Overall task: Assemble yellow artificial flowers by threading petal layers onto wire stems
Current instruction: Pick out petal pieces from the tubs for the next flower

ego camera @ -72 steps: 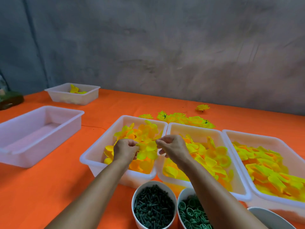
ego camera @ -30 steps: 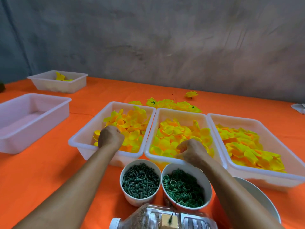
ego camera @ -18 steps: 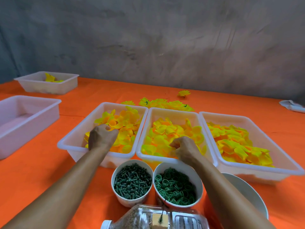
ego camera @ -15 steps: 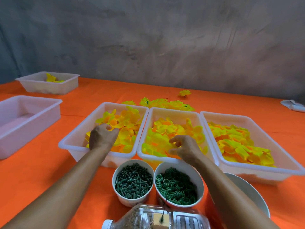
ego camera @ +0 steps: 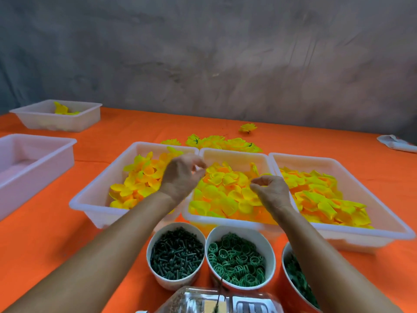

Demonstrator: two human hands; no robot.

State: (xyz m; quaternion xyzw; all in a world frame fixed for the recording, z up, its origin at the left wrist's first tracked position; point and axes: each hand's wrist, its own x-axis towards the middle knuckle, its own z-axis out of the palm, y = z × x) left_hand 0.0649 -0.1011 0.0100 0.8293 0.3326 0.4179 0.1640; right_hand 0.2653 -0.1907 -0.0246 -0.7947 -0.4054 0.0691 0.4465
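The left hand [ego camera: 180, 175] is held over the seam between the left tray [ego camera: 94, 195] and middle tray [ego camera: 234, 152], fingers curled; whether anything's pinched can't be told. Same for the right hand [ego camera: 272, 193], raised above the middle tray's yellow petals [ego camera: 223, 193]. Green parts are kept in the cups [ego camera: 176, 256] up front.

Matt orange cloth over the tabletop [ego camera: 67, 240]; smooth, faintly glossy translucent white plastic rectangular trays [ego camera: 94, 199]; soft matt yellow fabric petal layers [ego camera: 225, 190]; dull dark green plastic pegs [ego camera: 176, 256] in a smooth white round cup [ego camera: 158, 236]; rough grey plaster wall [ego camera: 203, 53]
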